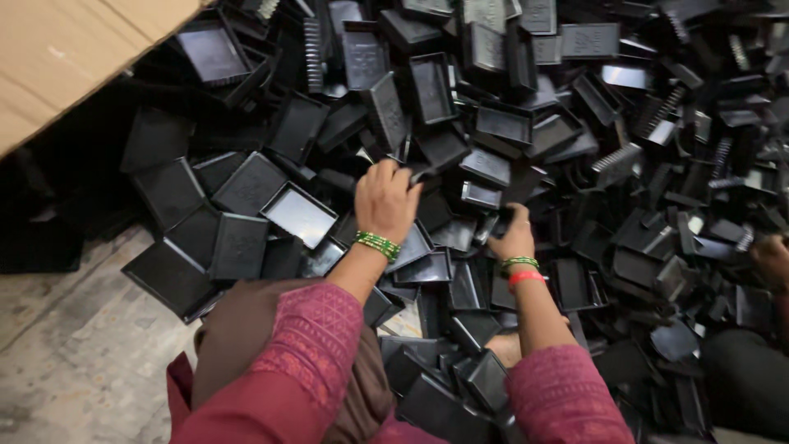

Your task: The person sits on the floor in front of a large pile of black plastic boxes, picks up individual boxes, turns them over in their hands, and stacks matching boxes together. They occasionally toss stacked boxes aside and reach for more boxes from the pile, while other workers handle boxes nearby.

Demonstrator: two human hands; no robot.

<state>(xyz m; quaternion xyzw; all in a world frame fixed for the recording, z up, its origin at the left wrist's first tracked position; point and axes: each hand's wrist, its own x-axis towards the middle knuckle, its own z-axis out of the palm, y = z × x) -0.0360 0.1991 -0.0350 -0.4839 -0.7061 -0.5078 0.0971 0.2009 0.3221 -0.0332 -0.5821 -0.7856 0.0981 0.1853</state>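
Note:
A large heap of black plastic square trays (509,123) covers the floor ahead of me. My left hand (385,200), with green bangles on the wrist, reaches into the pile, its fingers curled over the edge of a black tray (431,168). My right hand (514,237), wearing green and red bangles, rests further right with its fingers closed around a black plastic piece (519,191) in the heap. Both arms have maroon patterned sleeves. What the fingertips pinch is partly hidden.
A cardboard box (66,49) overhangs at the top left. Bare concrete floor (74,353) lies at the lower left. Flat square trays (238,242) lie at the pile's left edge. Another person's hand (772,256) shows at the right edge.

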